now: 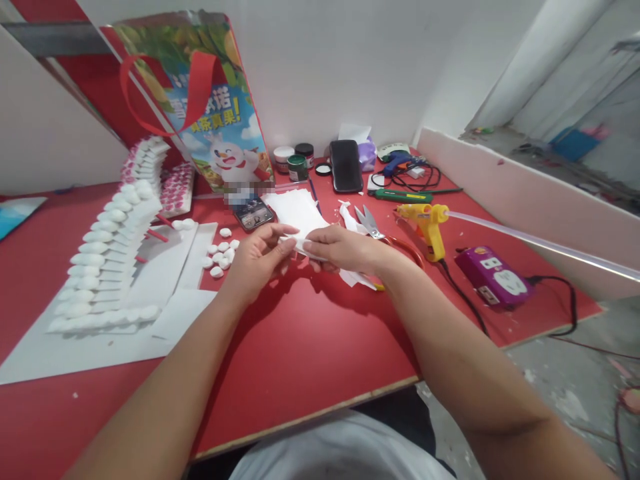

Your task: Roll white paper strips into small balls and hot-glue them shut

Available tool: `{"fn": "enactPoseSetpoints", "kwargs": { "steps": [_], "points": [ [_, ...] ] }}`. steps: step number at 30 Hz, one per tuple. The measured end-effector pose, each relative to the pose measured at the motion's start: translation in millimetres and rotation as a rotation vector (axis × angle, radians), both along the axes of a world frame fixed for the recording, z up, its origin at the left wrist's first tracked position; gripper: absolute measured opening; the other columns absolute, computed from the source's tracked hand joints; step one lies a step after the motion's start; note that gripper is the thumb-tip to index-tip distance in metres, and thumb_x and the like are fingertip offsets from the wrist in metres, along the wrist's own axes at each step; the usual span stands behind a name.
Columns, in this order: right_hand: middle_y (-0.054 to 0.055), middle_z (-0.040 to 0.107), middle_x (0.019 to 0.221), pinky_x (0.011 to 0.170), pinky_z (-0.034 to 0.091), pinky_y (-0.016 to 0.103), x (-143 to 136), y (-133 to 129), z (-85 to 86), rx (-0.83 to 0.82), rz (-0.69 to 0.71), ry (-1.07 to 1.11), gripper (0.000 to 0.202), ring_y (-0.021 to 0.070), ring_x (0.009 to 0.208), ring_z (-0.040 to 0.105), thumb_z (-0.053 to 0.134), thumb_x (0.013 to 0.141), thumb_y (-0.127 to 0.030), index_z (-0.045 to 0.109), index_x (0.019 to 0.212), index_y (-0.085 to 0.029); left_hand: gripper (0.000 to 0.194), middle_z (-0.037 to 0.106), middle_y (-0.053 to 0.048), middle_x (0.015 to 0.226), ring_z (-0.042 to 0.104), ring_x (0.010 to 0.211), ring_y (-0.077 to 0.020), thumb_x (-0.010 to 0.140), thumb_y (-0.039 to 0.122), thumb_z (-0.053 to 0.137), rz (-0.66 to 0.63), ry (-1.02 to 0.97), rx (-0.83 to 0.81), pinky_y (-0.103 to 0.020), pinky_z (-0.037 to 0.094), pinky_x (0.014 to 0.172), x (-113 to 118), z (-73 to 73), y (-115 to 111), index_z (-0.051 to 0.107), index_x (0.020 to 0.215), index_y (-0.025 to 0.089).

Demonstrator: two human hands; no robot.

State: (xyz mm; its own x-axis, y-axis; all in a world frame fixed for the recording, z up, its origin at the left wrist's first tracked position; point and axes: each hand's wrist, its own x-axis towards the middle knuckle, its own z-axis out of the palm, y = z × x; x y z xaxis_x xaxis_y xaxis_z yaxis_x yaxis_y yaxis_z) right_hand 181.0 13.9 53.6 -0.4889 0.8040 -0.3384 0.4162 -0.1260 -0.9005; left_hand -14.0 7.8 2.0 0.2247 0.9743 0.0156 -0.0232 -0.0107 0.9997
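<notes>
Between my two hands, over the red table [300,340], is a small folded white piece [301,247]. My left hand [265,257] pinches its left end between thumb and fingers. The thumb and fingers of my right hand [335,248] close on the right end. Just behind the hands lies a stack of white sheets [296,208]. Several small white rounded pieces [220,257] lie left of my left hand, near a lit phone [254,213]. Open scissors [370,222] rest beyond my right wrist, by white scraps [350,217].
A white stepped model [107,253] stands on paper at left, before a colourful bag [200,107]. At right are a yellow glue gun [427,227], a purple power socket [495,277] and cords. Paint jars [297,168] and a black phone [345,167] are at the back.
</notes>
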Motion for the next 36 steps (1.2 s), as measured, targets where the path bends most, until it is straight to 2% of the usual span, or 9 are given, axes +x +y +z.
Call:
{"fn": "enactPoseSetpoints", "kwargs": {
  "steps": [6,10,14,24,26,30,32,34,36],
  "points": [
    [-0.002,0.056,0.066,0.048,0.03,0.02,5.6,3.1,-4.8,-0.133,0.002,0.175,0.031,0.0049,0.047,0.038,0.046,0.107,-0.02,0.06,0.081,-0.014,0.021,0.061,0.002,0.061,0.052,0.051,-0.0098,0.082,0.033,0.081,-0.036,0.067,0.064,-0.021,0.042,0.047,-5.2,1.2,0.6,0.074,0.096,0.018],
    [-0.003,0.052,0.062,0.046,0.027,0.018,7.8,2.4,-1.4,-0.24,-0.004,0.266,0.029,0.0038,0.046,0.031,0.048,0.105,-0.02,0.061,0.08,-0.012,0.01,0.068,-0.002,0.073,0.058,0.063,-0.0116,0.083,0.026,0.079,-0.039,0.109,0.242,-0.023,0.046,0.057,-3.0,5.3,-1.2,0.074,0.083,0.018],
    [-0.006,0.045,0.059,0.044,0.022,0.017,10.6,3.5,-0.1,-0.32,0.031,0.329,0.023,0.0036,0.045,0.025,0.053,0.101,-0.022,0.066,0.085,-0.011,0.008,0.069,-0.003,0.081,0.058,0.064,-0.012,0.085,0.023,0.075,-0.053,0.138,0.37,-0.026,0.047,0.061,-2.5,8.4,-4.1,0.071,0.08,0.018],
    [-0.011,0.028,0.051,0.04,0.017,0.014,7.3,5.5,-9.6,-0.308,0.021,0.39,0.024,0.0042,0.044,0.016,0.057,0.095,-0.022,0.055,0.071,-0.016,0.011,0.063,-0.001,0.075,0.058,0.062,-0.0127,0.091,0.028,0.07,-0.073,0.167,0.331,-0.027,0.049,0.062,-1.7,7.9,-5.6,0.065,0.087,0.019],
    [-0.011,0.025,0.049,0.039,0.016,0.014,3.1,6.1,-12.0,-0.335,0.01,0.462,0.025,0.0046,0.044,0.013,0.054,0.094,-0.022,0.052,0.069,-0.017,0.011,0.062,-0.001,0.077,0.056,0.062,-0.0122,0.093,0.028,0.067,-0.041,0.173,0.365,-0.027,0.048,0.061,0.3,8.2,-7.5,0.063,0.087,0.019],
    [-0.012,0.021,0.046,0.039,0.014,0.016,-6.4,8.5,-16.0,-0.422,-0.032,0.535,0.023,0.0065,0.044,0.009,0.049,0.092,-0.023,0.052,0.07,-0.019,0.01,0.063,-0.003,0.089,0.058,0.067,-0.0113,0.095,0.024,0.063,0.107,0.246,0.587,-0.027,0.049,0.065,3.1,10.2,-10.1,0.061,0.086,0.019],
    [-0.012,0.023,0.046,0.04,0.015,0.018,-8.9,8.6,-16.8,-0.31,-0.088,0.464,0.022,0.0065,0.044,0.012,0.051,0.091,-0.024,0.054,0.07,-0.018,0.007,0.064,-0.003,0.088,0.06,0.069,-0.012,0.091,0.024,0.067,0.103,0.223,0.528,-0.027,0.05,0.066,2.5,10.2,-8.7,0.062,0.09,0.019],
    [-0.009,0.032,0.049,0.044,0.019,0.019,-9.0,7.3,-16.8,-0.074,-0.129,0.317,0.021,0.0064,0.045,0.021,0.053,0.09,-0.022,0.055,0.069,-0.017,0.015,0.065,-0.002,0.084,0.062,0.066,-0.0128,0.087,0.027,0.071,0.067,0.127,0.295,-0.025,0.05,0.061,0.9,9.6,-5.8,0.062,0.097,0.02],
    [-0.007,0.04,0.054,0.049,0.023,0.022,-7.6,4.9,-16.3,0.186,-0.113,0.137,0.022,0.0073,0.05,0.03,0.053,0.089,-0.019,0.053,0.066,-0.018,0.021,0.066,-0.002,0.08,0.06,0.058,-0.0135,0.087,0.035,0.068,0.018,0.004,0.019,-0.024,0.042,0.048,-0.7,9.4,-2.9,0.061,0.099,0.02]
  ]
}}
